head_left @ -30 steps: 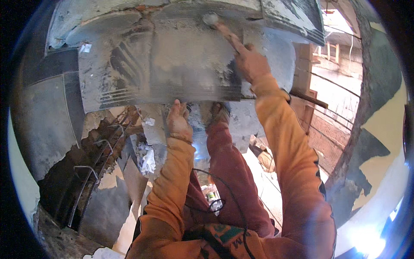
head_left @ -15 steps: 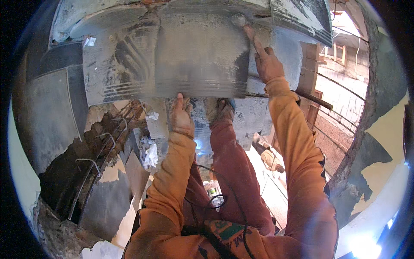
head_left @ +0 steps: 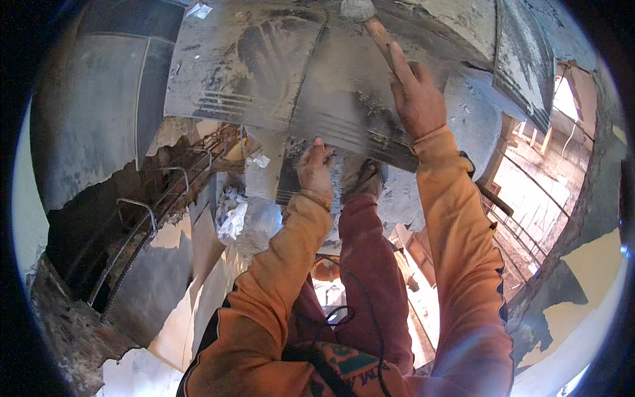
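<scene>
A rubber mallet with a wooden handle (head_left: pixel 377 34) and a pale rounded head is gripped in my right hand (head_left: pixel 421 106), over a dusty grey tile (head_left: pixel 324 106). Its head is partly cut off by the top of the view. Grooved lines run along the tile's front edge. At that edge my left hand (head_left: pixel 315 169) has its fingers bent, one fingertip pressed against the tile; whatever the lower fingers touch is hidden. Another grooved grey tile (head_left: pixel 231 73) lies alongside on the left, smeared with dust.
Broken concrete with bent reinforcing bars (head_left: pixel 151 215) gapes at the left. Crumpled white plastic (head_left: pixel 231 213) lies near my legs. A dark tile (head_left: pixel 522 63) juts out at upper right. Beyond a rough wall edge, an opening with bars (head_left: pixel 529 192) shows at right. A black cable (head_left: pixel 340 316) hangs before me.
The whole view has turned and shifted, so the tiles now appear slanted. The mallet is still over the tile in my right hand. My left hand stays at the tile's front edge.
</scene>
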`<control>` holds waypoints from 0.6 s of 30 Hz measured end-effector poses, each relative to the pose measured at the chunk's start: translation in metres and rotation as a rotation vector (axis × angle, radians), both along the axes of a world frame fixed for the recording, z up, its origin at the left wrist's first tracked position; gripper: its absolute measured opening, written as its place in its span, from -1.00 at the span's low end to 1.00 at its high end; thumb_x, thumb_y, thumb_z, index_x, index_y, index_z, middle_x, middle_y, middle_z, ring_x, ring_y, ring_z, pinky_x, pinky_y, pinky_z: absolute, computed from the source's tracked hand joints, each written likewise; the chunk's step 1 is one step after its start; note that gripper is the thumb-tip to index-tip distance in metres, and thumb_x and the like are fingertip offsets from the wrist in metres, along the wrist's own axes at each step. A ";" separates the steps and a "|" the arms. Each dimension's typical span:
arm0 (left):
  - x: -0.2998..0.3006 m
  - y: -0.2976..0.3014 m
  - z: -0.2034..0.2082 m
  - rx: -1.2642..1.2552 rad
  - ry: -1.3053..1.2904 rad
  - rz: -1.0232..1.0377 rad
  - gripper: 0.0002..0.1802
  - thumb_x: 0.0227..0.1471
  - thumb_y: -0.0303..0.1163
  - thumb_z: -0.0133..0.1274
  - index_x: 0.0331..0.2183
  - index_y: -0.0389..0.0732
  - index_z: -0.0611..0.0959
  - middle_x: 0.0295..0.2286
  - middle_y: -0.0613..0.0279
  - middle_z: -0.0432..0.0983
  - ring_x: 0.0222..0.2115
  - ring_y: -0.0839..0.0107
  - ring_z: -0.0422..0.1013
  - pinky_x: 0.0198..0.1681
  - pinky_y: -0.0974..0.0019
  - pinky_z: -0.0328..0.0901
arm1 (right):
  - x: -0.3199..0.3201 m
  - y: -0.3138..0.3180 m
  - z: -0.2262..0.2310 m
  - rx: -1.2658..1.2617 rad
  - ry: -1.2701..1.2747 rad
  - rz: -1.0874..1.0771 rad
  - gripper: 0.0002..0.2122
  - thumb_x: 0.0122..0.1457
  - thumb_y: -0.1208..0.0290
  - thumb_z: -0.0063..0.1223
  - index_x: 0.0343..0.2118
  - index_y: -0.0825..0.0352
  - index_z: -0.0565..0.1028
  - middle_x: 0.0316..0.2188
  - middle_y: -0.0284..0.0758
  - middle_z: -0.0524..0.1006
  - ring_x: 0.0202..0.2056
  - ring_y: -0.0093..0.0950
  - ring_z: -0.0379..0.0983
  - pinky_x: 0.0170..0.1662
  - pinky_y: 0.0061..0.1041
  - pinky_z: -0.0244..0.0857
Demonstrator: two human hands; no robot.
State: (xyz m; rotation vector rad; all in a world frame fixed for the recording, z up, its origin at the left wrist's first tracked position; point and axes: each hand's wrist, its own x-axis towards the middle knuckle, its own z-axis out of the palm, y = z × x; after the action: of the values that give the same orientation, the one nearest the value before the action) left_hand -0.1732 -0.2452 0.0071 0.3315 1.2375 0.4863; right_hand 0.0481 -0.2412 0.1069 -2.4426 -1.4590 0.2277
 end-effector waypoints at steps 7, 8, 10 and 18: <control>-0.004 -0.001 -0.014 -0.004 -0.011 0.010 -0.55 0.00 -0.02 0.12 -0.22 -0.18 0.56 -0.33 0.29 0.49 -0.29 0.42 0.37 -0.20 0.31 0.23 | -0.002 0.032 -0.025 -0.143 -0.045 0.039 -0.45 0.13 0.39 -0.10 0.20 -0.17 0.12 -0.23 -0.10 0.43 -0.27 -0.05 0.47 -0.24 -0.18 0.39; -0.004 -0.003 -0.014 -0.011 -0.030 0.015 -0.56 -0.01 -0.02 0.13 -0.22 -0.17 0.56 -0.34 0.30 0.49 -0.30 0.42 0.37 -0.21 0.31 0.23 | -0.005 0.030 -0.017 -0.095 -0.023 0.055 -0.45 0.13 0.40 -0.11 0.20 -0.17 0.12 -0.23 -0.10 0.42 -0.26 -0.06 0.47 -0.24 -0.17 0.40; -0.007 -0.004 -0.016 -0.001 -0.008 0.012 -0.59 0.00 -0.04 0.13 -0.24 -0.17 0.56 -0.34 0.31 0.49 -0.31 0.43 0.37 -0.22 0.32 0.23 | -0.005 0.032 -0.019 -0.080 -0.027 0.091 -0.45 0.13 0.43 -0.14 0.19 -0.19 0.13 -0.23 -0.10 0.42 -0.25 -0.06 0.47 -0.23 -0.17 0.40; -0.001 -0.006 -0.006 -0.055 -0.010 0.057 -0.62 0.01 -0.05 0.12 -0.26 -0.15 0.55 -0.37 0.31 0.49 -0.31 0.45 0.38 -0.24 0.34 0.26 | -0.009 0.035 -0.021 -0.133 -0.023 0.150 -0.42 0.10 0.43 -0.06 0.18 -0.23 0.15 -0.19 -0.15 0.41 -0.22 -0.11 0.45 -0.23 -0.22 0.37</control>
State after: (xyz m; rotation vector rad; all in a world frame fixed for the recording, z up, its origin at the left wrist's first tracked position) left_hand -0.1746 -0.2510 0.0008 0.2476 1.2512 0.5012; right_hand 0.0395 -0.2066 0.0861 -2.4460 -1.6904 0.3400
